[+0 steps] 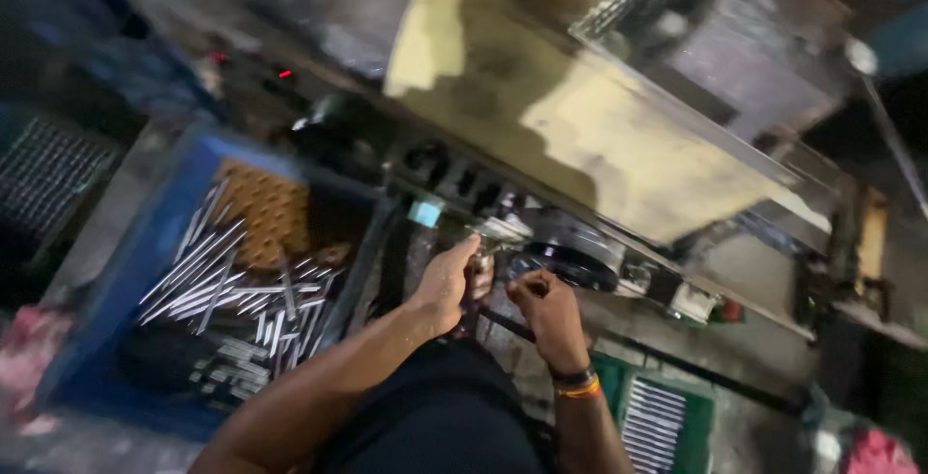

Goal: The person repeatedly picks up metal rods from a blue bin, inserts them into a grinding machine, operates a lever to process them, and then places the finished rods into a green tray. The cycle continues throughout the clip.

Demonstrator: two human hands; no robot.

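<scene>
Right now both hands are close together at the machine (pixel 580 136): the left hand (pixel 447 286) is wrapped around a small metal part (pixel 495 232), the right hand (pixel 543 302) pinched shut just beside it, with loose metal rods (pixel 232 290) in a blue crate (pixel 126 281) off to the left

Both hands work in a tight pocket under the overhanging clear guard plate (pixel 619 136), which closes off everything from 12 to 2 o'clock. The left hand (pixel 447 286) has the dark upright post (pixel 372 261) and the blue crate (pixel 145 271) of steel rods (pixel 232 290) pressing in at 9 o'clock. The right hand (pixel 546 312) sits just below the black round wheel (pixel 575 259), which blocks 1 o'clock. A thin dark bar (pixel 677 363) crosses at 4 o'clock, with the green tray (pixel 667 421) of stacked rods beyond it. The narrow gap between the two hands stays open, and the way back toward 6 o'clock is taken only by the person's own forearms
</scene>
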